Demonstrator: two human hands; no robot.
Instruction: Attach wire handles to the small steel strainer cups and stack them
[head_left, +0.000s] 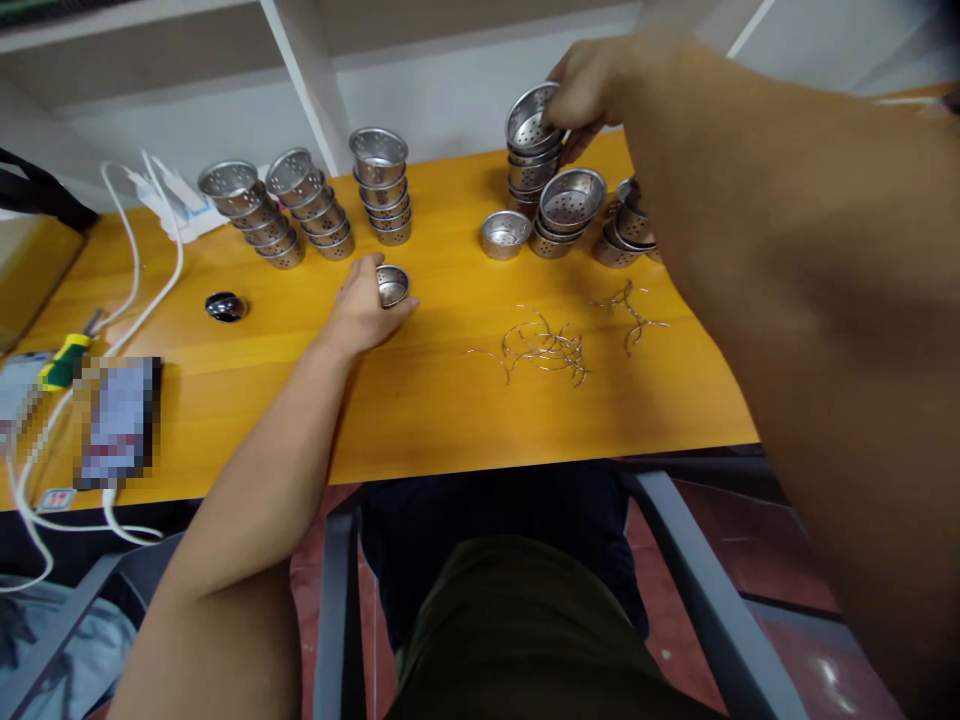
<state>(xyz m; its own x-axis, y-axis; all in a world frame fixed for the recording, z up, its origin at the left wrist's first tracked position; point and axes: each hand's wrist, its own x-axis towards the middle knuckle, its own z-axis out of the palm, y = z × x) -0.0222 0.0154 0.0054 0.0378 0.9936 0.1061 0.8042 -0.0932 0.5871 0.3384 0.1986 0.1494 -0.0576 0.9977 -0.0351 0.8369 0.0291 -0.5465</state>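
Note:
My left hand (364,308) is curled around a small perforated metal cup (393,287) that stands upright on the table. Farther back on the right, my right hand (589,95) grips the rim of the top perforated cup (527,122) of a tall stack, thumb inside and fingers outside. In front of that stack are a single low cup (505,235) and a short stack of cups (572,205). More nested cups (619,243) are partly hidden behind my right forearm.
Three leaning cup stacks (381,190) stand at the back left. Thin bent wires (547,350) lie loose at centre right, with a separate wire cluster (630,318) beside them. A dark shiny round object (225,306), a phone (116,420), white cables and a yellow-green handled tool (67,360) are on the left.

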